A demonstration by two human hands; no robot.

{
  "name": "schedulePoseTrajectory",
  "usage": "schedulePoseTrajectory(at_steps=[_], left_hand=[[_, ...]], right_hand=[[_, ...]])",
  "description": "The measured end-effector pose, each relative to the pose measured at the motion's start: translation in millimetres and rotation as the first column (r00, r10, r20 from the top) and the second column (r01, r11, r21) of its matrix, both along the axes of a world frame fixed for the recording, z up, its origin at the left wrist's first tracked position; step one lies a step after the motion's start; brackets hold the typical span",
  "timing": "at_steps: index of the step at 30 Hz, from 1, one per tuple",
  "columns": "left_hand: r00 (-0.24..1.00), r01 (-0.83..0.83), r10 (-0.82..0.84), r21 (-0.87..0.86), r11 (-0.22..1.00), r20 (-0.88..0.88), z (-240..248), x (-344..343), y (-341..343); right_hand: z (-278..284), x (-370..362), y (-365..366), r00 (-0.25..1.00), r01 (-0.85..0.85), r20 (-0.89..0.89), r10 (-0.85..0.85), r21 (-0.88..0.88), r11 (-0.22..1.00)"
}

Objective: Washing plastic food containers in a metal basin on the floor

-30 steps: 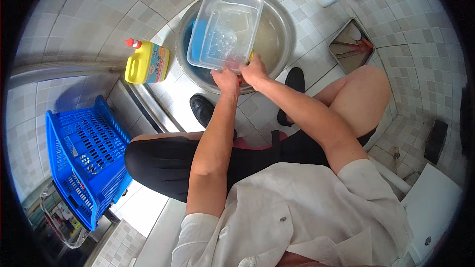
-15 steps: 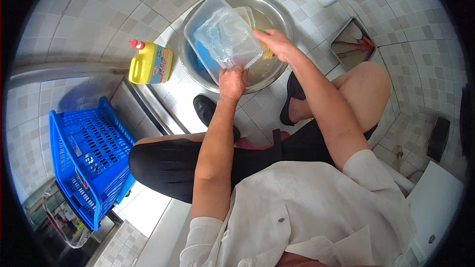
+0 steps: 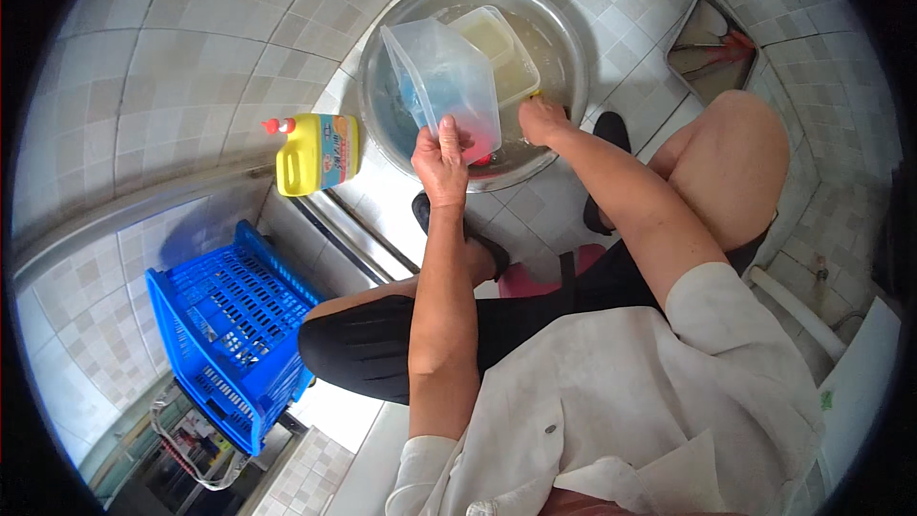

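The left hand (image 3: 441, 161) grips the near end of a clear container (image 3: 457, 84), tilted over the metal basin (image 3: 577, 53), long axis apparently pointing forward from that hand. The right hand (image 3: 543, 122), apart and to the container's right, is curled at a yellow item (image 3: 536, 93), mostly hidden; its grip cannot be confirmed.

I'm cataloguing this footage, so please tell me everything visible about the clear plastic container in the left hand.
The clear plastic container is box-shaped, with no lid visible and walls translucent enough for blue and red to show through. It is tilted over the metal basin. The left hand grips its near end, thumb on the outer wall. Whether it holds any water is unclear.
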State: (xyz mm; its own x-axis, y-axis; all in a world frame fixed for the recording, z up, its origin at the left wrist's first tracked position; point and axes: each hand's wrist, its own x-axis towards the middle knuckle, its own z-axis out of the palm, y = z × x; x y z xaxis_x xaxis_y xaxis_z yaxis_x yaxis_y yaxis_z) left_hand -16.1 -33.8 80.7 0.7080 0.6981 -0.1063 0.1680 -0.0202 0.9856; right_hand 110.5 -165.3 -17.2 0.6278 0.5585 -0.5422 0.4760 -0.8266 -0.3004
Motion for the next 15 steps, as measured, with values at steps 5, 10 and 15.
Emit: schedulePoseTrajectory(at_steps=[5,10,15], left_hand=[[0.999,-0.039,0.037,-0.064,0.997,-0.026,13,3,15],[0.993,-0.113,0.111,-0.067,0.991,-0.031,37,0,39],[0.978,-0.199,0.193,-0.077,0.977,-0.084,50,6,50]], right_hand=[[-30,-7,2,0.982,-0.188,0.023,0.188,0.019,0.982],[17,-3,23,0.201,0.882,-0.970,-0.133,0.120,0.456],[122,-27,57,0.689,0.724,-0.723,-0.050,0.683,0.097]])
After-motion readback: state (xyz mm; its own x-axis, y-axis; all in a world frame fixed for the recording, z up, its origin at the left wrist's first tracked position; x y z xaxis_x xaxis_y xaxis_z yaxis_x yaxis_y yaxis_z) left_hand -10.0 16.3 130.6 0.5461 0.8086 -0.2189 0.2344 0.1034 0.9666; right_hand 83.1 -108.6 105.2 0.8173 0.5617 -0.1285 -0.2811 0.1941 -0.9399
